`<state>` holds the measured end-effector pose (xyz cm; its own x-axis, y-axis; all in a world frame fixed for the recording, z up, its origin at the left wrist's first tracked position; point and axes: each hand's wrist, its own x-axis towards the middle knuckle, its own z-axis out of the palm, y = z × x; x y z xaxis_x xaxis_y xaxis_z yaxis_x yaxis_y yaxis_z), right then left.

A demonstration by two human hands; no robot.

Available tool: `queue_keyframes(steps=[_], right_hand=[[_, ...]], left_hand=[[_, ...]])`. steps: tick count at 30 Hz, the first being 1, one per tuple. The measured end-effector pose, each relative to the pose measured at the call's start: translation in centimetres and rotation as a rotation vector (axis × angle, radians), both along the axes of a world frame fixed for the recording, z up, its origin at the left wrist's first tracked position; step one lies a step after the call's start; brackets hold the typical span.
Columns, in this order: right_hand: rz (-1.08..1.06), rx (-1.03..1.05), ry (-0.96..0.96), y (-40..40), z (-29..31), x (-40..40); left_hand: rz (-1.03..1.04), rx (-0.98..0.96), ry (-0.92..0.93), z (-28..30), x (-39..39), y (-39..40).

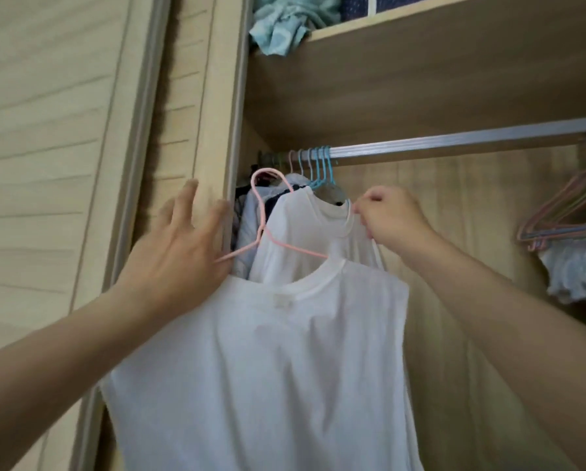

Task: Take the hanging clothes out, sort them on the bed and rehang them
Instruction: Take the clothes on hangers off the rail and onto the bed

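Left hand: the left hand is spread, fingers straight against the wardrobe door edge — grasping nothing, the pink hanger just beside it.
Right hand: the right hand pinches the collar of the rear white shirt.
Front white shirt: the front white shirt hangs on the pink hanger, off the rail, covering most of the rear one.
Around: blue hangers bunch at the rail's left end; empty hangers at right; teal cloth on the shelf above.
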<state>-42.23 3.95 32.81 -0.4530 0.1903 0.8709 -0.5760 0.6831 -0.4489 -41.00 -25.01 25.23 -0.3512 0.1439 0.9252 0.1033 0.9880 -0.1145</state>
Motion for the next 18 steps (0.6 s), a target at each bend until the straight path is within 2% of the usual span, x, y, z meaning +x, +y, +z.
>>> queue_keyframes(steps=[2,6,9,12,16,18], right_hand=[[0.075,0.151,-0.156,-2.3,0.9,-2.2],[0.147,0.339,-0.204,-6.6,3.2,-4.1],[0.033,0.492,-0.287,-8.4,4.0,-4.1],[-0.116,0.458,-0.206,-7.6,4.9,-3.3],[-0.349,0.399,-0.468,-4.2,7.2,-1.9],[-0.339,0.313,-0.515,-2.3,7.8,-1.1]], left_hand=[[-0.054,0.058,-0.023,-0.7,-0.8,-0.5],[-0.039,0.056,0.001,-2.1,-1.6,0.1],[0.000,0.077,-0.050,-2.1,-2.0,0.8],[0.012,0.052,-0.030,-2.3,-2.1,0.4],[0.070,0.023,-0.016,-2.5,-2.2,0.4],[0.065,0.031,-0.004,-2.6,-2.2,0.5]])
